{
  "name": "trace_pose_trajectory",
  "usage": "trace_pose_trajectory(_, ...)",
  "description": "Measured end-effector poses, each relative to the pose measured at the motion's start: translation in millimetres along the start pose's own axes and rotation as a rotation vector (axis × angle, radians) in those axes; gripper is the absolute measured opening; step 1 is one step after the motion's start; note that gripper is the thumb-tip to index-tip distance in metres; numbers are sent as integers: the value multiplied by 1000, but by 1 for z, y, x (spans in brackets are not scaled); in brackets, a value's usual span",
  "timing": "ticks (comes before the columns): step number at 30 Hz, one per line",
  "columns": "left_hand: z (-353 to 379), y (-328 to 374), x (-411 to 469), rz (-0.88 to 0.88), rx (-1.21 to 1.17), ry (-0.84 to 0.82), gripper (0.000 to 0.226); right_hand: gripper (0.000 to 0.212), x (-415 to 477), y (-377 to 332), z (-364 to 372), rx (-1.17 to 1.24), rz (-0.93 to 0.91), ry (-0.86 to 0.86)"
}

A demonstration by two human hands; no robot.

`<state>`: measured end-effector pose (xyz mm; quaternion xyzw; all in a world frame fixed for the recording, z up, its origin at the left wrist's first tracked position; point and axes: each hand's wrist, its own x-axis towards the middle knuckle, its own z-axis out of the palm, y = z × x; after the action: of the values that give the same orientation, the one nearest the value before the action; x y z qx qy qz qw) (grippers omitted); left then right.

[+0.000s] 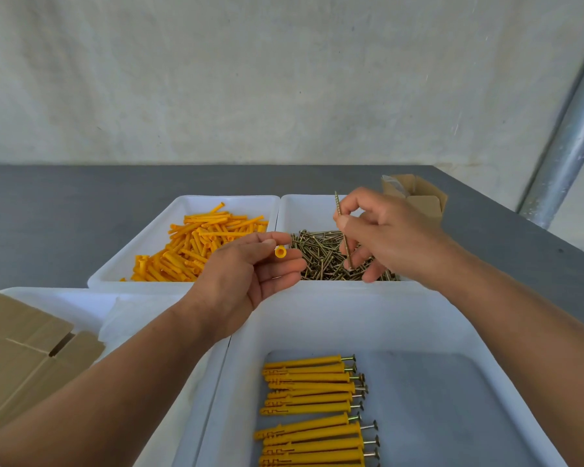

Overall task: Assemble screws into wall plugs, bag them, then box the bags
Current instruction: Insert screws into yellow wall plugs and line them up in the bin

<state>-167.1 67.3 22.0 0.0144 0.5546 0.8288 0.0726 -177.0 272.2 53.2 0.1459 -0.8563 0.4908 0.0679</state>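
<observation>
My left hand (250, 271) pinches one orange wall plug (280, 252), its open end facing me. My right hand (388, 234) holds a long brass screw (343, 227) nearly upright, tip up, above the white tray of loose screws (324, 254). The two hands are a short gap apart. Left of that tray stands a white tray of loose orange plugs (196, 244). Close to me, a white tray (418, 318) holds several plugs with screws in them (314, 409), laid in a row.
Flattened cardboard (24, 358) lies at the near left, over another white tray (64, 301) with clear plastic bags (132, 318). A small open cardboard box (415, 193) sits behind my right hand. The grey table ends at a wall; a metal pole (567, 146) rises at right.
</observation>
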Motion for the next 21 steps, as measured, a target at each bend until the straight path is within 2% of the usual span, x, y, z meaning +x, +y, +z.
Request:
trace_pose_trajectory(3, -1, 0, 1, -6, 2, 6, 24, 11, -6, -10, 2, 36, 23, -85)
trace_pose_trajectory(8, -4, -3, 4, 9, 34, -23, 14, 12, -14, -22, 0, 196, 82, -375)
trace_pose_trajectory(12, -6, -4, 6, 26, 11, 28, 10, 13, -19, -24, 0, 153, 137, -544)
trace_pose_trajectory(21, -5, -6, 8, 53, 30, 47, 6, 11, -17, -19, 4, 37, 213, -536)
